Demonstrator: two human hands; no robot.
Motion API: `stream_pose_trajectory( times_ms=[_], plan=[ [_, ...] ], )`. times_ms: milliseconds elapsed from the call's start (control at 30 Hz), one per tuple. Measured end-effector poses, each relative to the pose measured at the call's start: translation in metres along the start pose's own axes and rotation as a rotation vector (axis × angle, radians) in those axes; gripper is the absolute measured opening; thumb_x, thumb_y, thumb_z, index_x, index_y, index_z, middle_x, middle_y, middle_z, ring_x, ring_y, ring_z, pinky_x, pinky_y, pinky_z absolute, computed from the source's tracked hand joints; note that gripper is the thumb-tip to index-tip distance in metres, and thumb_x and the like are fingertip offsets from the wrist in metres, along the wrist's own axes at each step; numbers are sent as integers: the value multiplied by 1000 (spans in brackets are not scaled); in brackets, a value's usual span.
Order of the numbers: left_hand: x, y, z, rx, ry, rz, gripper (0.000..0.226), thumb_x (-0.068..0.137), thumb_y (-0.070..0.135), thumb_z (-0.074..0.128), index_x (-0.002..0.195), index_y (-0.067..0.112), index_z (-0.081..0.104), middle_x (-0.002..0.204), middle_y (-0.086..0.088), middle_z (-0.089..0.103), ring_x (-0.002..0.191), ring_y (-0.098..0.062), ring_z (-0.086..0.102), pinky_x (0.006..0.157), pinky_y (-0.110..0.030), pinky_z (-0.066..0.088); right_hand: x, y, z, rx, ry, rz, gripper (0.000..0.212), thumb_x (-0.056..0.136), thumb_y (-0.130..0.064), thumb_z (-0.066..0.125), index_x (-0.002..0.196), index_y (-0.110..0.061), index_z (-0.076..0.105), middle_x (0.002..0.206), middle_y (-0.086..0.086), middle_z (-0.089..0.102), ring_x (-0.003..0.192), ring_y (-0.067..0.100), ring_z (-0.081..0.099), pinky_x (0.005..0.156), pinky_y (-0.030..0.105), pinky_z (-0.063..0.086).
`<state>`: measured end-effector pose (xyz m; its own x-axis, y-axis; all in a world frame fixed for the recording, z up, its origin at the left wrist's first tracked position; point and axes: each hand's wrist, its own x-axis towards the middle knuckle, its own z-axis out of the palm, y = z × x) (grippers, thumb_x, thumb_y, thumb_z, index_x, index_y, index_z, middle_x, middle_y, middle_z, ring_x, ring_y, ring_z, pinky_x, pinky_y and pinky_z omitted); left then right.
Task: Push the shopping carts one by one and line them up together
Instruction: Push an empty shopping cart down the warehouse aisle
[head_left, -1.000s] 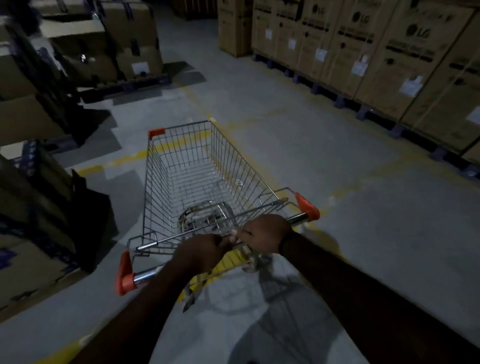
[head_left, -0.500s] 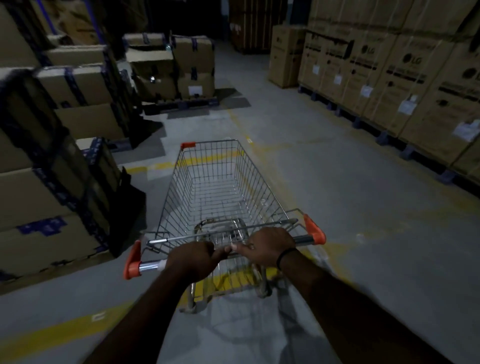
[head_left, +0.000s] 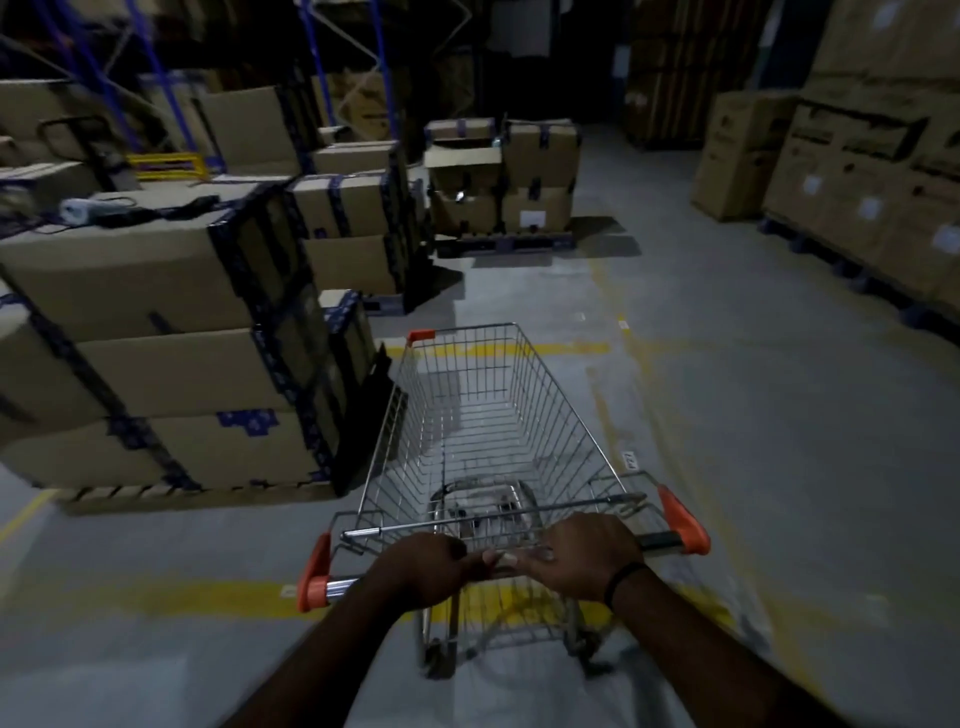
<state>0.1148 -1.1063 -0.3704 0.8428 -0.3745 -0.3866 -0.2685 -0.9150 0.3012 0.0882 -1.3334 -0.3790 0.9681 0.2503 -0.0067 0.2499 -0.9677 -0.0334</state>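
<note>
Lower centre: wire shopping cart (head_left: 558, 431) on grey floor (head_left: 753, 467) crossed by yellow lines (head_left: 218, 597). Left hand (head_left: 423, 571) and right hand (head_left: 589, 558) side by side, both curled tight round the middle of the handle bar (head_left: 340, 588). Left of frame: stacked cardboard boxes (head_left: 171, 364) banded in blue tape. Right edge: larger cartons (head_left: 831, 171) with white labels (head_left: 870, 208), print too blurred to read. Just right of the cart: small floor tag (head_left: 629, 460), not legible.

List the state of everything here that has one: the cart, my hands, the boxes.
shopping cart: upright on the floor, basket empty
handle: gripped by both hands
left hand: curled round the handle
right hand: curled round the handle
stacked boxes: closed, strapped
</note>
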Motion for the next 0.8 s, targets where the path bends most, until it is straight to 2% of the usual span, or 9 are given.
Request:
stream_pose_trajectory(
  times_ms=[133, 233, 333, 400, 467, 533, 633, 733, 800],
  plan=[
    [-9, -5, 0, -216, -105, -145, 74, 84, 84, 41, 79, 16, 72, 71, -1, 68, 56, -9, 62, 66, -22, 52, 6, 0, 4, -6, 45, -91, 104, 68, -97, 7, 87, -16, 71, 91, 9, 73, 90, 26, 69, 67, 31, 43],
    [-19, -12, 1, -258, -143, -234, 82, 77, 90, 41, 74, 15, 73, 68, -4, 69, 50, -10, 62, 69, -26, 58, 10, -6, 2, -10, 33, -131, 95, 75, -93, 17, 86, -15, 71, 88, 8, 72, 87, 25, 69, 65, 31, 41],
    [-33, -19, 3, -203, -112, -273, 91, 73, 95, 33, 73, 14, 73, 59, 0, 66, 48, -9, 63, 73, -28, 59, 16, -18, 2, -31, 27, -169, 89, 80, -89, 24, 90, -15, 72, 90, 8, 72, 88, 25, 69, 68, 31, 43],
    [-44, -24, 6, -104, -11, -261, 91, 76, 95, 26, 70, 16, 71, 56, 3, 63, 51, -10, 62, 76, -28, 56, 20, -27, 2, -35, 27, -199, 87, 82, -88, 26, 91, -15, 72, 92, 8, 72, 91, 26, 69, 69, 31, 43],
    [-52, -32, 13, 5, 85, -247, 88, 78, 94, 18, 65, 20, 65, 66, 1, 67, 68, -15, 67, 84, -32, 54, 24, -37, 1, -25, 20, -234, 86, 83, -87, 27, 91, -14, 72, 93, 8, 72, 91, 26, 68, 69, 31, 43],
    [-60, -41, 17, 16, 111, -269, 90, 75, 96, 16, 61, 21, 62, 77, -3, 72, 82, -20, 69, 88, -35, 53, 27, -47, 0, -18, 14, -267, 86, 82, -87, 26, 90, -15, 72, 93, 8, 72, 91, 26, 68, 71, 32, 44],
    [-73, -52, 20, -54, 111, -319, 93, 68, 100, 16, 59, 20, 64, 74, -2, 71, 82, -20, 69, 88, -36, 53, 31, -61, 0, -18, 10, -313, 85, 82, -88, 27, 89, -15, 70, 95, 8, 73, 93, 27, 68, 72, 32, 45],
    [-87, -60, 24, -62, 137, -364, 92, 72, 98, 18, 59, 19, 63, 76, -4, 72, 83, -22, 69, 88, -36, 53, 33, -77, 2, 10, 8, -353, 80, 80, -90, 27, 79, -19, 65, 94, 9, 72, 94, 28, 68, 73, 33, 46],
    [-97, -65, 28, -66, 158, -395, 94, 72, 98, 16, 62, 18, 64, 78, -6, 72, 81, -22, 69, 87, -36, 54, 36, -88, 2, 10, -4, -395, 83, 80, -90, 26, 80, -17, 66, 92, 9, 72, 93, 28, 68, 74, 34, 47]
  ],
)
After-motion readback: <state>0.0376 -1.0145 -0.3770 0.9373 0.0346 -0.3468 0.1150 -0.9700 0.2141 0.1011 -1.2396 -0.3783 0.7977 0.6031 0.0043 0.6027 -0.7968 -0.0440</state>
